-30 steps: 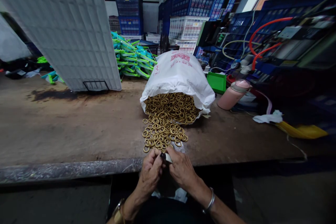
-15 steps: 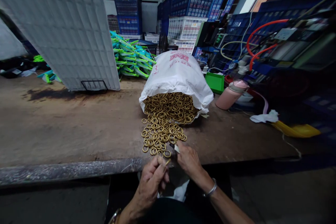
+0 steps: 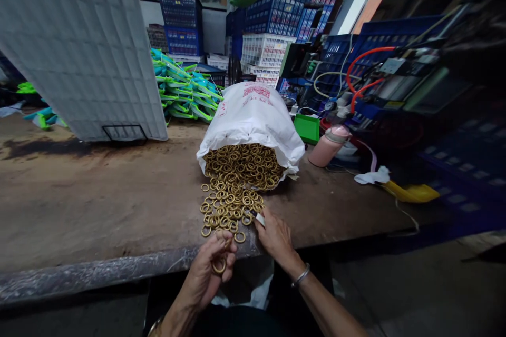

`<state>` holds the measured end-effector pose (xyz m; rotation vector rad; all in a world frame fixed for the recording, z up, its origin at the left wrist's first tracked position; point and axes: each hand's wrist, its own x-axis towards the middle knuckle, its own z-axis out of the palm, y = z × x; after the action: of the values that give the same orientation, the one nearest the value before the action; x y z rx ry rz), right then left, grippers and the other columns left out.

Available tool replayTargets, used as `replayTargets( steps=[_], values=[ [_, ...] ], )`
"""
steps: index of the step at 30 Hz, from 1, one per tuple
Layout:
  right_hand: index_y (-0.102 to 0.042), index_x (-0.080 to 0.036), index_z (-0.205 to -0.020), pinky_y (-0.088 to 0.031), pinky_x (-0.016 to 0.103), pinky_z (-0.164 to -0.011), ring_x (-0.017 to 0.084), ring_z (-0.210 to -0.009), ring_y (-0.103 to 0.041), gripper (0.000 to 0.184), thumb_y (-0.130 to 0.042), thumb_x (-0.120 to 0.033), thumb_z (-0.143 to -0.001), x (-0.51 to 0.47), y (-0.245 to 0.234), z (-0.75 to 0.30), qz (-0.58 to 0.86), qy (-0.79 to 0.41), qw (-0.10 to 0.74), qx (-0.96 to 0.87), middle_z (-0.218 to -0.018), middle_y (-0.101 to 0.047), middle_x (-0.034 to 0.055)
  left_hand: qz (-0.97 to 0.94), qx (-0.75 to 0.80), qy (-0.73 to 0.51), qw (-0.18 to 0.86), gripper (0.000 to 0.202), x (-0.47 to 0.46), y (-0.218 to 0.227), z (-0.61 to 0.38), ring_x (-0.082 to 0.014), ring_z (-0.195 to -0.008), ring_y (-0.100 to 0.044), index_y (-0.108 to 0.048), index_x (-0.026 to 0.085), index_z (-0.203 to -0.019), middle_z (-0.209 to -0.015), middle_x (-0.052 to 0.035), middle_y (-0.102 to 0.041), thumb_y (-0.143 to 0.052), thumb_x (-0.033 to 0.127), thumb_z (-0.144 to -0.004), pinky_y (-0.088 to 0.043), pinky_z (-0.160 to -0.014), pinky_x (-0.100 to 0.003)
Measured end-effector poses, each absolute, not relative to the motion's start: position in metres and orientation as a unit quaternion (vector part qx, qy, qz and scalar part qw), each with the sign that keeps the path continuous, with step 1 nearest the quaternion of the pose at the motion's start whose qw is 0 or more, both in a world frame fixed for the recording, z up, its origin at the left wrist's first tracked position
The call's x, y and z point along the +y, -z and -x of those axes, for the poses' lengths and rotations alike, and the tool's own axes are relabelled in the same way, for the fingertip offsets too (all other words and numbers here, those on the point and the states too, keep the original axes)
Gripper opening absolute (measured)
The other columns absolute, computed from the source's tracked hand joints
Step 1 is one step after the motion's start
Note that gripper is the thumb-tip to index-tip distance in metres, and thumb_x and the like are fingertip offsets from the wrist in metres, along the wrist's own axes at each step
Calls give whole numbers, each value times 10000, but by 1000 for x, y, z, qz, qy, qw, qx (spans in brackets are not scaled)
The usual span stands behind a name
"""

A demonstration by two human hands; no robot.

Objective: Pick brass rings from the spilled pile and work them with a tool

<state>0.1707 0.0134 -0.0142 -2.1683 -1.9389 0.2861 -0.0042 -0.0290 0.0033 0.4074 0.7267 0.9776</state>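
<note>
Brass rings spill from a sack toward two busy hands at the near edge of the table.

A long brown table [image 3: 79, 205] carries a tilted grey grid panel [image 3: 83, 42] at its far left, with stacked green-and-teal pieces [image 3: 182, 92] beside it. A white sack [image 3: 253, 113] lies mid-table, its mouth facing the near edge and pouring out a heap of brass rings [image 3: 231, 189]. Right of the sack sit a green box [image 3: 306, 127] and a pink bottle [image 3: 326, 146]. The left hand [image 3: 209, 271], over the near edge, is curled around one ring [image 3: 219, 265]. The right hand [image 3: 276, 237] pinches a small dark tool [image 3: 258, 216] at the heap's nearest rings.
</note>
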Motion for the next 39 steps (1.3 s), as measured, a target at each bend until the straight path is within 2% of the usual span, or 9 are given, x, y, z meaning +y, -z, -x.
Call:
replayTargets(
  steps=[7,12,19,23,25,27,30,36,39],
  values=[
    [-514,-199,-848,-272,247,-579,165,-741,-557,102,-450,-224,-772,21,13,-174,740,-135,136,-645,-836,-625,45,-153,356,-461,798,195,-27,5,1,-104,-623,-523,-521,144,-726,-734,-18,-559,-649,286,-689,-322,-390,-159],
    [-493,-190,-739,-256,227,-543,117,-603,-476,78,-421,-205,-764,30,12,-179,710,-186,213,-645,-661,-552,-2,-216,370,-452,782,265,-24,6,-1,-65,-502,-451,-469,164,-678,-617,36,-497,-661,346,-674,-283,-356,-139],
    [-464,-191,-686,-287,195,-484,80,-503,-380,74,-483,-255,-655,37,3,-173,627,-417,360,-551,-541,-419,-70,-387,464,-453,655,274,-10,7,-10,-46,-369,-319,-506,193,-879,-503,93,-394,-571,411,-727,-239,-341,-149],
    [-463,-190,-723,-272,183,-439,61,-451,-353,131,-507,-290,-649,31,-5,-162,575,-529,375,-499,-513,-424,-81,-523,444,-481,546,222,-2,0,-10,-100,-604,-500,-587,177,-958,-693,8,-555,-533,270,-763,-406,-562,-197],
    [-457,-189,-714,-243,177,-405,48,-418,-322,148,-523,-300,-642,29,-12,-156,558,-572,365,-478,-509,-421,-85,-563,419,-479,528,207,0,-3,-9,-145,-767,-541,-610,177,-944,-839,-35,-607,-503,248,-782,-425,-700,-239],
    [-441,-195,-701,-185,175,-360,34,-371,-257,159,-529,-310,-637,27,-19,-152,551,-609,343,-456,-492,-393,-98,-575,405,-472,532,191,1,-4,-8,-158,-797,-544,-619,174,-898,-857,-40,-618,-478,257,-800,-418,-732,-254],
    [-438,-201,-704,-129,179,-332,29,-340,-180,155,-518,-323,-653,26,-25,-147,552,-631,317,-442,-460,-331,-117,-569,415,-470,533,174,1,-3,-8,-138,-713,-523,-608,165,-802,-751,-18,-593,-481,283,-802,-406,-678,-236],
    [-477,-168,-627,-314,193,-479,65,-506,-365,232,-522,-386,-691,29,-20,-141,545,-521,341,-561,-545,-428,-57,-480,443,-461,601,225,3,0,-9,-69,-484,-367,-497,168,-700,-574,52,-451,-497,378,-782,-310,-472,-186],
    [-485,-168,-624,-328,208,-516,79,-536,-380,227,-508,-382,-695,31,-18,-140,555,-476,335,-594,-557,-440,-50,-452,451,-436,634,290,5,-3,-8,-49,-409,-294,-456,175,-668,-523,73,-410,-497,444,-767,-243,-407,-179]
  ],
)
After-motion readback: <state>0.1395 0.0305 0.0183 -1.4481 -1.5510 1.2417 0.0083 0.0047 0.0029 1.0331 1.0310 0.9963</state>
